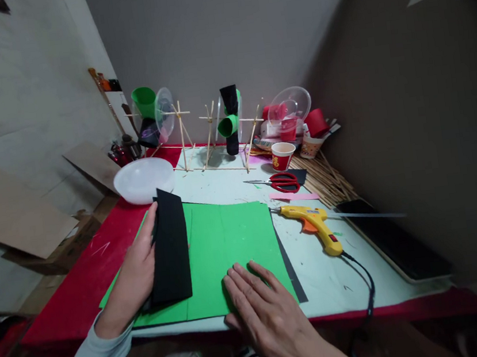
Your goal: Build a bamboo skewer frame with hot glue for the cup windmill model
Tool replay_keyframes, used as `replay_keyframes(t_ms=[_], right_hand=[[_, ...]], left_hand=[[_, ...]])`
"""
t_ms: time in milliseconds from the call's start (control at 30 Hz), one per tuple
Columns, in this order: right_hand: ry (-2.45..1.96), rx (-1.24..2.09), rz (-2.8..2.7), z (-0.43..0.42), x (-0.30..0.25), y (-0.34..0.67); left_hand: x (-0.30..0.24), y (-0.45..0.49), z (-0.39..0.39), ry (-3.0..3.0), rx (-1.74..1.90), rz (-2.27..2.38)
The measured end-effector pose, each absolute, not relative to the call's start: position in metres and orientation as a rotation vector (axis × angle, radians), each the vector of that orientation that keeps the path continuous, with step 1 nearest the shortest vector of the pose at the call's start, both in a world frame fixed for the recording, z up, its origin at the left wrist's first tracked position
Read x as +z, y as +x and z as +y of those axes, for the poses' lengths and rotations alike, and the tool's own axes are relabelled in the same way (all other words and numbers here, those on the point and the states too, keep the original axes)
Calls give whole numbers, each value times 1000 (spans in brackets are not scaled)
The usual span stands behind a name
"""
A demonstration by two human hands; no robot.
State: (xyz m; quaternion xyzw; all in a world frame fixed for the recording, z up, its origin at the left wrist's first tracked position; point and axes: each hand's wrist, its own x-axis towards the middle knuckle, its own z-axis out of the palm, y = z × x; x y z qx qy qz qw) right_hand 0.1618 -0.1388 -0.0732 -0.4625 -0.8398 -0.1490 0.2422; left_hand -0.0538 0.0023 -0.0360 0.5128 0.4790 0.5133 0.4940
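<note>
My left hand [138, 263] grips the left edge of a folded piece of black card [171, 247], which stands tilted up off the sheet under it. My thumb lies along that edge; the other fingers are hidden behind the card. A large green card sheet [231, 231] lies flat on the table, with faint straight lines across it and a dark sheet [292, 273] showing beneath its right side. On the green sheet's lower right part rests my right hand [265, 302], palm down with fingers stretched out, holding nothing.
Right of the sheets lie a yellow glue gun [313, 221] with its cord, red-handled scissors [282, 182], a paper cup [282, 155] and a bundle of wooden sticks [323, 177]. Behind stand stick frames [181, 133] with a black-and-green wheel [231, 121]. A white bowl [145, 180] sits at left.
</note>
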Motion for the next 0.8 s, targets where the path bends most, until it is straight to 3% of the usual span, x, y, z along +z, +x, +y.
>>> replay_keyframes(t_ms=[433,800], right_hand=[[-1313,-390,-2107,-130,-80,144],[-1414,-35,-2139,-132,-63,136]], left_hand=[[-31,-52,-6,947,1142,980],[-42,-65,11,739,1305,1034]])
